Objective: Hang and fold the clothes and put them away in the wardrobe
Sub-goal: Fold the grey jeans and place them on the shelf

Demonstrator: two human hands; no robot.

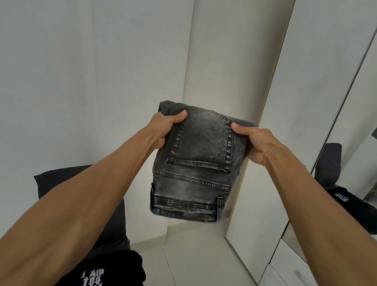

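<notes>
Both hands hold folded jeans (197, 167) upright, waistband at bottom.

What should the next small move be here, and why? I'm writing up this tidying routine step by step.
Probably carry the folded jeans towards the wardrobe on the right. They are already a compact bundle, back pocket facing the camera, gripped at the far edge by the left hand and right hand and held in the air. No open shelf shows yet, so a door likely needs opening first.
</notes>
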